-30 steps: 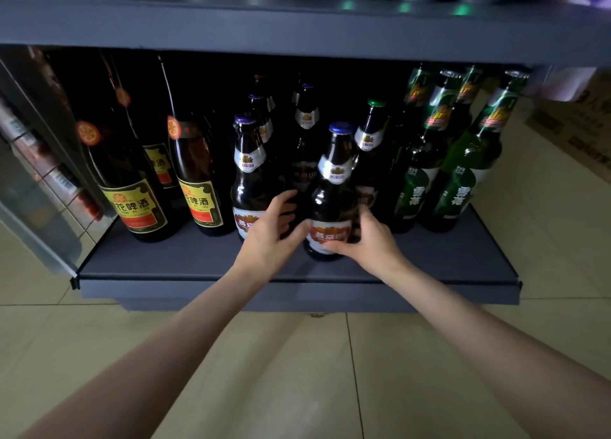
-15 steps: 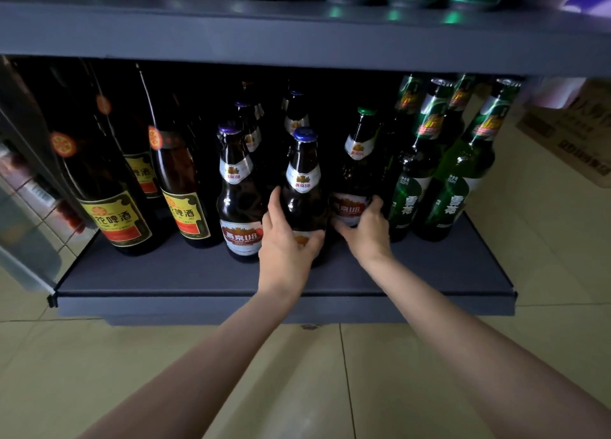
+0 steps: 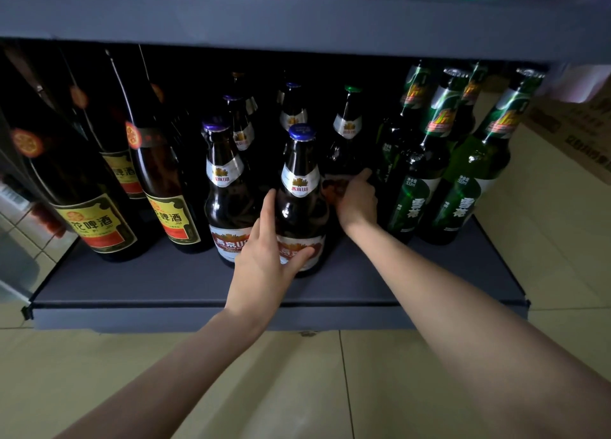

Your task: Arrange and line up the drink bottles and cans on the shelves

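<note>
On the dark bottom shelf (image 3: 165,283) stand rows of beer bottles. My left hand (image 3: 264,256) wraps the lower body of a brown blue-capped bottle (image 3: 301,187) at the front middle. Just left of it stands a matching purple-capped bottle (image 3: 224,203). My right hand (image 3: 357,200) reaches deeper and grips a dark green-capped bottle (image 3: 347,131) behind and to the right. More brown bottles stand in the dark behind these.
Tall dark bottles with yellow labels (image 3: 96,227) fill the shelf's left side. Green bottles (image 3: 463,187) stand at the right. The upper shelf board (image 3: 297,18) hangs low overhead. A cardboard box (image 3: 575,134) sits at the far right on the tiled floor (image 3: 297,389).
My left hand took over the blue-capped bottle and shifted it left beside the purple-capped one. My right hand let go of it and reached back to the green-capped bottle.
</note>
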`<state>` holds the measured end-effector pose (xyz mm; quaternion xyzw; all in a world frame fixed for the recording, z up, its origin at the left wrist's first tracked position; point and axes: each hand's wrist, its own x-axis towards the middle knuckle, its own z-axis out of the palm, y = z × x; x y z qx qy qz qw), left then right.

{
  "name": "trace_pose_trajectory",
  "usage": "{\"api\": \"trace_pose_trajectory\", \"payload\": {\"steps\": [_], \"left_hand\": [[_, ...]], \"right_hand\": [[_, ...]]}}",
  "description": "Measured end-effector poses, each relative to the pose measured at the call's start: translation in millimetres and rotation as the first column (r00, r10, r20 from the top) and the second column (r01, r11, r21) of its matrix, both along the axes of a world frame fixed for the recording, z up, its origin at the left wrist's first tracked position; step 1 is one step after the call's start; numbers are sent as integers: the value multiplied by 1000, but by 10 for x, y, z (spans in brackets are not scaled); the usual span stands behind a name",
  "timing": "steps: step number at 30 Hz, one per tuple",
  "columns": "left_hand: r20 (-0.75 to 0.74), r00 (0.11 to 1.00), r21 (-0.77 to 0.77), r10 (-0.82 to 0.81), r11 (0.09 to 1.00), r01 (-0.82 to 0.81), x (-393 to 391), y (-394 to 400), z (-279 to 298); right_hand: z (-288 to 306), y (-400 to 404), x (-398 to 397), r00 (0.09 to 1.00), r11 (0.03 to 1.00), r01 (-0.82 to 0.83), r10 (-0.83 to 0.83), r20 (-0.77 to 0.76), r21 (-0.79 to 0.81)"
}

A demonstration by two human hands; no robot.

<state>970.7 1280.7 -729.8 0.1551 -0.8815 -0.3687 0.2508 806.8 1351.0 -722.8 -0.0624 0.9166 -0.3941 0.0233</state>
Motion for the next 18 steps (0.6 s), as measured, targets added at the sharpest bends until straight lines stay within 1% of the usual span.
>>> {"api": "trace_pose_trajectory", "payload": {"steps": [3, 8, 12, 14, 16, 18], "left_hand": [[14, 1000, -19, -3, 1000, 3, 2, -27, -18], [-2, 1000, -33, -6, 999, 6, -3, -7, -33], [-3, 1000, -17, 2, 1000, -2, 1, 0, -52], [2, 1000, -5, 0, 1000, 0, 5, 0, -45], [3, 1000, -1, -3, 1000, 3, 8, 1, -36], [0, 1000, 12, -14, 1000, 14, 0, -1, -33]], "right_hand": [[-15, -67, -108, 1000, 1000, -8, 8, 1, -5], [-1, -162, -218, 1000, 996, -6, 6, -4, -89], [-41, -119, -190, 998, 992, 9, -1, 66, -127], [-100, -19, -80, 995, 995, -28, 38, 91, -101], [-174, 124, 64, 992, 994, -94, 99, 79, -64], [-256, 277, 184, 986, 987, -149, 153, 60, -64]]}}
